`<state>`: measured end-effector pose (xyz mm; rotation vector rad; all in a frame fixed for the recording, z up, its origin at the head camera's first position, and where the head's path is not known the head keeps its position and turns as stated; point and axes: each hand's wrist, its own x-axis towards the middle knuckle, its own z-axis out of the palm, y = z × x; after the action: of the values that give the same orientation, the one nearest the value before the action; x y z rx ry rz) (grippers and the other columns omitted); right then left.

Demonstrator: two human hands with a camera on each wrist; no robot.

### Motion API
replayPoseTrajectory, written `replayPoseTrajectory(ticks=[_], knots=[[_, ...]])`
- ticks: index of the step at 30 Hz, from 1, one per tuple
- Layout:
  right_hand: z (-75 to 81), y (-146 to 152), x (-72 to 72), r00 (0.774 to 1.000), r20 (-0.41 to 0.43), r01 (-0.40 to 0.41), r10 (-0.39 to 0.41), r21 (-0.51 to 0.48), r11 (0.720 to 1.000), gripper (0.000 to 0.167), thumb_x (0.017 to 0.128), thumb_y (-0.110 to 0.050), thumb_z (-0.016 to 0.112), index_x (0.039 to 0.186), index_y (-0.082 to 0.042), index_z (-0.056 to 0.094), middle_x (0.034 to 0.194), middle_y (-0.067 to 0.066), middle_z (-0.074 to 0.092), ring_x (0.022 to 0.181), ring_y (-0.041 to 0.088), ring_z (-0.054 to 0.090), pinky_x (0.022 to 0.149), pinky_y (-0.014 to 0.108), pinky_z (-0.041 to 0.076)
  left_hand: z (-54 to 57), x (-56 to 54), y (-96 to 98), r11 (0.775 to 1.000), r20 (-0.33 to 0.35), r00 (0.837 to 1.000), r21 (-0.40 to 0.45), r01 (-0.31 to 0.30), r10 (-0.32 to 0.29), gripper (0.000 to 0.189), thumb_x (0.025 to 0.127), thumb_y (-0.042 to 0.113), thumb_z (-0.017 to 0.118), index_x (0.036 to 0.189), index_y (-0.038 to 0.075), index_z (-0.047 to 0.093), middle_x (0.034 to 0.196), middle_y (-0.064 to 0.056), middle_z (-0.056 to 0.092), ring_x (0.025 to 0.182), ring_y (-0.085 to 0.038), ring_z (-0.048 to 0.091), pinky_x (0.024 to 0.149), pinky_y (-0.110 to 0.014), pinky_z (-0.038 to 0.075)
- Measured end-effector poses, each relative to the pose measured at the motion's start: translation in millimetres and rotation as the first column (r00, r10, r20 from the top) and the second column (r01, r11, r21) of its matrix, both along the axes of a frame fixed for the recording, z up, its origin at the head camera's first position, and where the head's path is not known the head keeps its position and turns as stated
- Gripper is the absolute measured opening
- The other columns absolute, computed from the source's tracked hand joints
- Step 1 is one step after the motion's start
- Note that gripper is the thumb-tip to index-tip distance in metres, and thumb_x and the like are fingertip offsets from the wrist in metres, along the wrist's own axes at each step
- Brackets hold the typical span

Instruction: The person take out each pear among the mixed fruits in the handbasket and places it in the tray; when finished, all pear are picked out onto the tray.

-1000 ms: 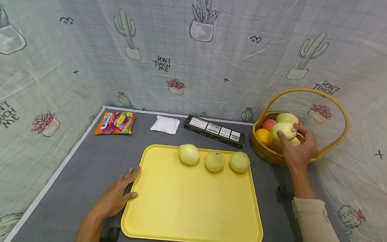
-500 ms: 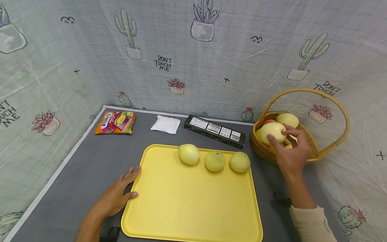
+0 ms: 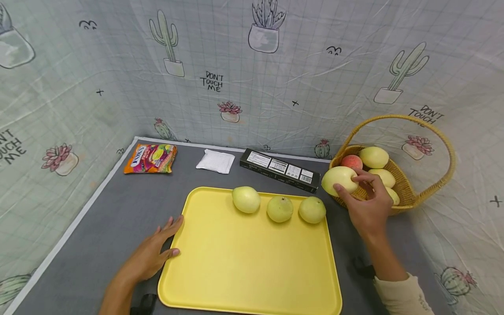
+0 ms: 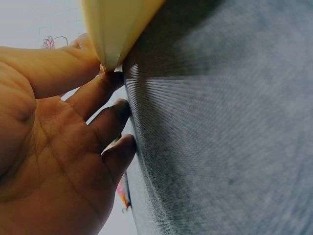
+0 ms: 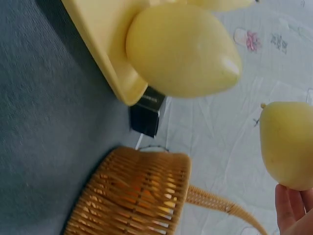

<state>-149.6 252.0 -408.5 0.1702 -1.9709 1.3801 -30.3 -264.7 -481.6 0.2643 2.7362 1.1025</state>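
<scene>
My right hand [image 3: 368, 205] pinches a pale yellow-green oval fruit [image 3: 339, 180] between thumb and fingers, over the left rim of the wicker basket [image 3: 406, 186]. In the right wrist view, this fruit [image 5: 287, 146] shows a small stem and the fingertips lie under one end. Inside the basket are a reddish peach-like fruit [image 3: 351, 162] and several more pale fruits [image 3: 374, 157]. On the left, my left hand [image 3: 151, 253] touches the edge of the yellow tray [image 3: 252, 262] with straight fingers and thumb. Three pale fruits [image 3: 280, 209] stand in a row along the tray's far side.
Behind the tray lie an orange snack packet [image 3: 151, 158], a white packet [image 3: 215, 161] and a long black box [image 3: 279, 169]. The basket's tall handle [image 3: 445, 140] arches up at the right. A printed curtain [image 3: 252, 105] encloses the grey table [image 3: 90, 236].
The right hand has carried the pale fruit left and slightly down, from the middle of the basket to its left rim. Tray and left hand stay where they were.
</scene>
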Motion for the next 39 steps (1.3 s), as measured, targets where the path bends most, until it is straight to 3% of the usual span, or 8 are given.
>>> replayPoseTrajectory(ticks=[4,10,20,31,39], knots=[[-4.1,-6.6,5.6,1.0,0.012,-0.025,0.025,0.033,0.999,0.046,0.069,0.009,0.095,0.106,0.009,0.068,0.121,0.002,0.075,0.117,0.005,0.071,0.095,0.01,0.059,1.1,-1.4,0.1,1.0,0.014,1.0,-0.005,-0.001,0.001,0.091,0.092,0.014,0.079,0.169,0.012,0.031,0.175,-0.019,0.027,0.16,-0.05,0.023,0.124,-0.076,0.019],[-9.0,-17.6,15.8,0.994,0.025,-0.112,0.11,0.078,0.991,0.045,0.069,0.011,0.094,0.105,0.007,0.069,0.127,0.019,0.075,0.114,0.003,0.072,0.091,0.009,0.059,1.8,-1.1,-0.4,1.0,0.023,1.0,-0.002,0.0,0.0,0.091,0.092,0.015,0.079,0.169,0.013,0.03,0.175,-0.018,0.026,0.16,-0.049,0.022,0.124,-0.075,0.018],[-17.0,-24.5,28.8,0.972,0.107,-0.228,0.209,0.224,0.948,0.042,0.07,0.005,0.097,0.102,-0.002,0.069,0.127,0.015,0.076,0.116,-0.005,0.07,0.098,0.009,0.057,0.5,-0.5,-1.6,1.0,0.011,1.0,0.019,0.003,-0.004,0.091,0.093,0.017,0.078,0.17,0.015,0.03,0.176,-0.016,0.026,0.16,-0.048,0.022,0.126,-0.068,0.015],[-24.2,-16.5,39.5,0.914,0.303,-0.358,0.272,0.282,0.89,0.04,0.073,-0.013,0.1,0.099,-0.015,0.07,0.123,0.007,0.079,0.112,-0.008,0.069,0.091,0.008,0.058,0.1,-0.5,-1.8,1.0,0.017,1.0,0.012,0.004,-0.004,0.091,0.093,0.017,0.079,0.169,0.014,0.03,0.176,-0.017,0.025,0.161,-0.049,0.022,0.124,-0.072,0.017],[-32.3,-7.0,45.0,0.837,0.461,-0.468,0.293,0.327,0.821,0.038,0.077,-0.025,0.099,0.098,-0.025,0.067,0.119,-0.002,0.081,0.099,0.013,0.079,0.086,0.019,0.065,0.4,-1.2,-1.0,1.0,0.02,1.0,0.017,0.001,-0.001,0.091,0.092,0.016,0.079,0.169,0.013,0.03,0.176,-0.017,0.025,0.16,-0.05,0.022,0.124,-0.077,0.018]])
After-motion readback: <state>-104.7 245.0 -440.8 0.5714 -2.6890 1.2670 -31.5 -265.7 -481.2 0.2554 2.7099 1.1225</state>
